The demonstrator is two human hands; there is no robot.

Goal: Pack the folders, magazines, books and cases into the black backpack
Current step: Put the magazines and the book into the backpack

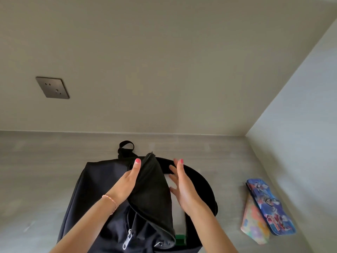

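Observation:
The black backpack (pixel 94 194) lies flat on the grey surface, its main compartment unzipped. My left hand (pixel 127 183) holds the front flap (pixel 153 194) lifted up. My right hand (pixel 184 189) hovers with fingers spread over the opening, just above a white and green book or folder (pixel 179 216) lying inside. To the right on the surface rest two cases: a blue printed case (pixel 269 207) lying partly over a pastel flowered case (pixel 253 221).
A wall rises behind the bag with a dark socket plate (pixel 52 87) at upper left. A second wall closes in on the right, close to the cases. The backpack's carry loop (pixel 126 146) points toward the back wall.

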